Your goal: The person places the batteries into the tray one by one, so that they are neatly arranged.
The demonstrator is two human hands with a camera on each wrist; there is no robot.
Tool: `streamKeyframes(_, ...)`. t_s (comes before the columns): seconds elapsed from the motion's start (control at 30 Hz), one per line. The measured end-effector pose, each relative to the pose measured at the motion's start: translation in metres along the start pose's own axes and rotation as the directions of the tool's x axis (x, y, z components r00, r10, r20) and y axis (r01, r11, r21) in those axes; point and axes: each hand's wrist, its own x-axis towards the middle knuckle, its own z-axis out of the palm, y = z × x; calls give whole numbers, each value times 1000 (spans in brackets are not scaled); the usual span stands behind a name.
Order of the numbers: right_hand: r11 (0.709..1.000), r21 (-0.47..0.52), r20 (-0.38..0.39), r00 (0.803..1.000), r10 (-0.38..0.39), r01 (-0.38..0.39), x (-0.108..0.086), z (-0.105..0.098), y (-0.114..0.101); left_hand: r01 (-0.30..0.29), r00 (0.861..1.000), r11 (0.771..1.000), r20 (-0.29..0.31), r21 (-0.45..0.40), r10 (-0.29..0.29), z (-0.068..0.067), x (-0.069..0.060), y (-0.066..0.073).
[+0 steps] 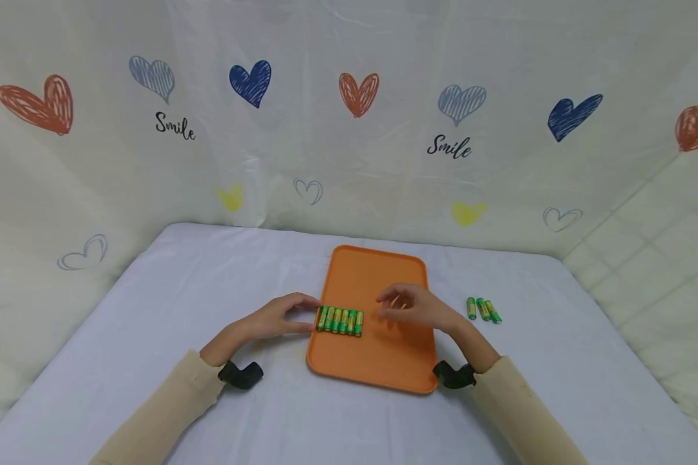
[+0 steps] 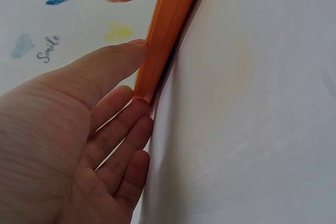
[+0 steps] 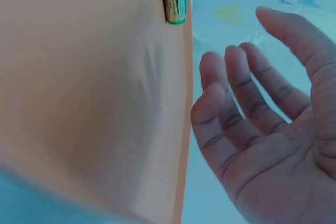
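A row of several green and gold batteries (image 1: 340, 321) lies side by side on an orange tray (image 1: 372, 367), against its left rim. My left hand (image 1: 285, 316) is at that rim, beside the leftmost battery. In the left wrist view, the thumb and fingertips of this hand (image 2: 100, 114) meet the outside of the tray wall (image 2: 170, 24), with the fingers only lightly bent. Over the right half of the tray hovers my right hand (image 1: 413, 305), its fingers loosely bent. Nothing is held in the right hand (image 3: 268, 108), and the end of a battery (image 3: 176, 1) shows beyond it.
Three more green batteries (image 1: 484, 310) lie on the white tablecloth (image 1: 523, 336) to the right of the tray. Behind the table hangs a pale curtain (image 1: 384, 161) printed with hearts. Each wrist wears a black camera band (image 1: 241, 374).
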Motion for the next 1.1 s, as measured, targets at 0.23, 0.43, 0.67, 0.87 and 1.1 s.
streamKeyframes(0.23, 1000, -16, -21, 1000, -17, 17, -10, -12, 5, 2, 1000, 1000, 6, -11, -2, 0, 1, 1)
streamKeyframes(0.43, 999, -13, -53, 998, -34, 34, -22, -25, 10, 10, 1000, 1000, 10, -18, -9, -1, 1, 4)
streamKeyframes(0.67, 999, 39, -121, 993, 0, 5, -41, -41, 19, -2, 1000, 1000, 4, -16, 2, -1, -2, 4)
streamKeyframes(0.87, 996, 65, -170, 983, 64, -54, -60, -57, 28, -14, 1000, 1000, 2, -4, 14, 0, -3, 4)
streamKeyframes(1.1, 984, 49, -229, 957, 179, -173, -83, -74, 37, -9, 1000, 1000, 5, -17, 9, 0, -3, 4)
